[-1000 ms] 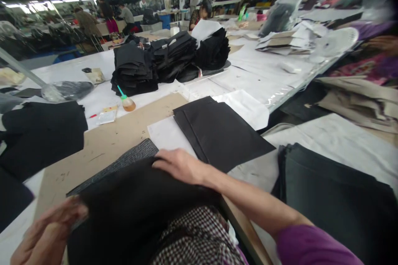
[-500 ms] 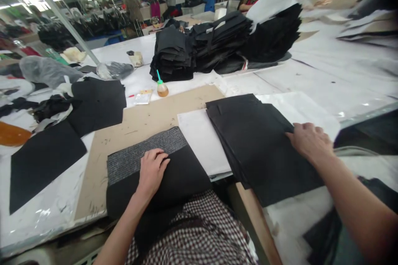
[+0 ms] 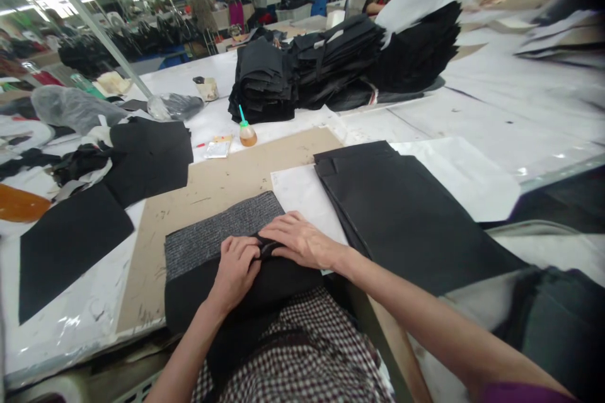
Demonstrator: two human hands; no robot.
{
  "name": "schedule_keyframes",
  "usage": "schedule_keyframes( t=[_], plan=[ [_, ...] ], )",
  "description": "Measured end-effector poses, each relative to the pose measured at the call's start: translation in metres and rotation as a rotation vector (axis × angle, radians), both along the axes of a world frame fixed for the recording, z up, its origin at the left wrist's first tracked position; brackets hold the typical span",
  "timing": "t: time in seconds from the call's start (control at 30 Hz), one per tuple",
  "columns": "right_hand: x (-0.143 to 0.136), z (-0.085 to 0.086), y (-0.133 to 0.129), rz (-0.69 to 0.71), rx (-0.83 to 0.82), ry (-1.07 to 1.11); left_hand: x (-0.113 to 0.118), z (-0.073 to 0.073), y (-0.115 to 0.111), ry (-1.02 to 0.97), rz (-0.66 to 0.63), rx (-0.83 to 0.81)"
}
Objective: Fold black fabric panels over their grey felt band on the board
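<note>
A black fabric panel (image 3: 288,277) lies in front of me at the table's edge and hangs down toward my lap. Along its far side runs a grey ribbed strip (image 3: 212,230). My left hand (image 3: 236,267) presses on the panel with curled fingers, pinching the cloth near the strip's lower border. My right hand (image 3: 302,242) is right beside it, fingers over a small raised fold of the same black cloth and thumb underneath. The fingertips of both hands nearly meet at that fold. Some fingertips are hidden in the cloth.
A stack of black sheets (image 3: 406,220) lies to the right over white paper (image 3: 463,170). Beige board (image 3: 227,170) is under the panel. A small oil bottle (image 3: 247,134) stands behind it. Black fabric bundles (image 3: 265,82) are farther back, near a seated person.
My right hand has left the stack of black sheets and moved left onto the panel, where the cloth is now bunched into a fold. My left hand has stayed nearly in place.
</note>
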State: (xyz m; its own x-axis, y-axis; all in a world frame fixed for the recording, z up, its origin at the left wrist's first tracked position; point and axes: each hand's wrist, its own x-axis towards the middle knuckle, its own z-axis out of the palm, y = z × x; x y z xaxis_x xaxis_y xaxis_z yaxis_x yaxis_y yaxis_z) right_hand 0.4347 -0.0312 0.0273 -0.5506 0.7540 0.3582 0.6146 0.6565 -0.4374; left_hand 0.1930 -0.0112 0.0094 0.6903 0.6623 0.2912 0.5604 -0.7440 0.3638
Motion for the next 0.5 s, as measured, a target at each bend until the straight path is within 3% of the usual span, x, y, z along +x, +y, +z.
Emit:
schedule_keyframes(
  t=[0.07, 0.27, 0.5],
  plan=[
    [-0.004, -0.004, 0.008, -0.018, -0.045, -0.016, -0.003, -0.001, 0.001, 0.003, -0.011, -0.008],
    [0.016, -0.008, 0.025, -0.154, -0.259, 0.084, 0.000, -0.003, 0.013, -0.077, 0.252, -0.154],
    [0.022, -0.022, 0.036, -0.161, -0.244, 0.102, 0.006, -0.010, 0.026, -0.039, 0.172, -0.072]
  ],
)
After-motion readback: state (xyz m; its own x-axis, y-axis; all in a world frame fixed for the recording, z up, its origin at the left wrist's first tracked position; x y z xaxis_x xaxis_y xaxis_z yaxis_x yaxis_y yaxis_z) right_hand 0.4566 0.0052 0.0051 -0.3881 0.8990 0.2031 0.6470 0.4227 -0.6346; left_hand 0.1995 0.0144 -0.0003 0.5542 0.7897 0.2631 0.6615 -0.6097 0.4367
